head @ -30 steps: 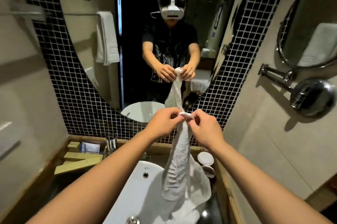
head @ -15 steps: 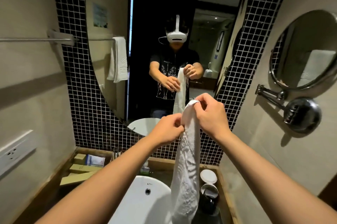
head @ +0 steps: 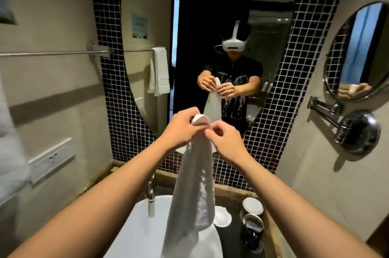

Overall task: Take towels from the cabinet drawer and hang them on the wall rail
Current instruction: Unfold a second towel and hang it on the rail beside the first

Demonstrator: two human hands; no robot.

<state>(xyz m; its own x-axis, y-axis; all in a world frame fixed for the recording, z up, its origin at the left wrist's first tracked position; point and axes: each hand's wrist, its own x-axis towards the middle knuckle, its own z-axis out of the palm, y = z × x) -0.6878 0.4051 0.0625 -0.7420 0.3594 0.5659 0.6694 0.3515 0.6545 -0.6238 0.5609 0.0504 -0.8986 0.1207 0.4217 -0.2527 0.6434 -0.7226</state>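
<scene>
A white towel (head: 192, 190) hangs bunched in a long strip above the white sink (head: 134, 230). My left hand (head: 181, 129) grips its top edge, and my right hand (head: 225, 140) pinches the same top edge just to the right. The metal wall rail (head: 48, 53) runs along the left wall, well to the left of and above both hands, and its visible length is bare. In the mirror a second white towel (head: 159, 71) shows hanging over a rail. The cabinet drawer is out of view.
A large oval mirror (head: 210, 26) sits in black mosaic tile ahead. A round swing-arm mirror (head: 355, 51) juts from the right wall. A tap (head: 150, 192), white cups (head: 251, 205) and a socket plate (head: 52, 159) surround the basin.
Both hands have lifted the towel higher, so its lower end has come up off the sink. The view has tilted upward, bringing the wall rail into sight on the left.
</scene>
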